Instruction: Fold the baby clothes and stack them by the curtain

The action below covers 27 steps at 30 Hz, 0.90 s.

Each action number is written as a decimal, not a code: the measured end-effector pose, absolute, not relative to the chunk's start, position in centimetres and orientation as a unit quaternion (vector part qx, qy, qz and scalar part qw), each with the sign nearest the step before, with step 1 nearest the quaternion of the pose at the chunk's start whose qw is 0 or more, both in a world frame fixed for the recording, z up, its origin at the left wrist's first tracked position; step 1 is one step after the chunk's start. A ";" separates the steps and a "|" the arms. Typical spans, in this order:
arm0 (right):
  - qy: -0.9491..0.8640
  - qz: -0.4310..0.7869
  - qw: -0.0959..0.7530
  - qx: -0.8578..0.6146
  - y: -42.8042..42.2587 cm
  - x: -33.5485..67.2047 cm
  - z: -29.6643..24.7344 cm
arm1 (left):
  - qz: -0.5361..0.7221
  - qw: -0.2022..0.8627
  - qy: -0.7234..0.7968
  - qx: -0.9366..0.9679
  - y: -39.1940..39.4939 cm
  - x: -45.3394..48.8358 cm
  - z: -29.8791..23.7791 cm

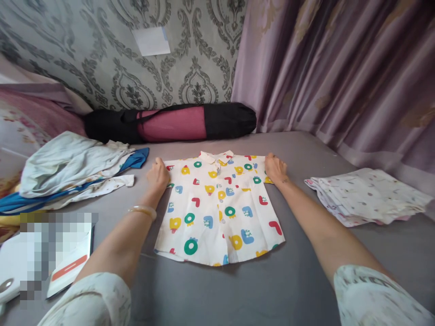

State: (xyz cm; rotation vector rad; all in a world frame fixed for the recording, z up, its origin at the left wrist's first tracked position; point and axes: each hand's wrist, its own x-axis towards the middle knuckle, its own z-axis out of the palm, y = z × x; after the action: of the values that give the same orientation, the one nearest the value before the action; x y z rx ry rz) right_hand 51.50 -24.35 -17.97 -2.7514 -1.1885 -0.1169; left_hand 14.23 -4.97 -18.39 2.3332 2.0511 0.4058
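Observation:
A small white button-up shirt [210, 208] with colourful letter prints lies spread flat, front side up, its collar toward the wall. My left hand [158, 174] is closed on the end of its left-side sleeve, the fingers curled round the cloth. At the opposite sleeve, my right hand [276, 169] grips the cloth in the same way. Both sleeves are stretched out sideways between the two hands. The sleeve ends are partly hidden by my fingers.
A grey sheet [210, 294] lies under everything. Loose clothes [68, 163] are heaped at left, near a partly blurred white package [70, 267]. A folded stack of clothes [370, 194] sits at right. Against the wall lies a long black-and-pink bag [173, 122], beside purple curtains [306, 68].

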 end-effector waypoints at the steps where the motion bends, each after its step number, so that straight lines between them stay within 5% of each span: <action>1: -0.395 -0.034 0.073 -0.915 -24.4 51.5 -18.0 | 0.122 0.005 0.655 0.745 -4.9 14.2 -18.4; 6: -0.395 0.009 0.051 -0.917 -24.3 52.1 -17.3 | 0.046 0.023 0.644 0.763 -4.0 13.5 -18.1; 12: -0.501 -0.097 0.073 -0.857 -21.0 50.6 -15.5 | 0.080 -0.049 0.583 0.807 -2.1 16.2 -16.6; 18: -0.569 0.070 0.115 -0.811 -14.5 47.5 -16.1 | 0.062 0.155 0.516 0.840 -1.7 23.9 -16.4; 27: -0.552 0.096 0.106 -0.822 -12.6 47.1 -17.8 | 0.026 0.193 0.523 0.830 -1.8 26.8 -16.5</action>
State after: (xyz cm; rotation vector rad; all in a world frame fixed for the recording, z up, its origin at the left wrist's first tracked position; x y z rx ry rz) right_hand 47.14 -12.58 -17.84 -2.4203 -1.6262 0.2835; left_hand 26.75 -1.75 -16.55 2.3284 1.4686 0.0741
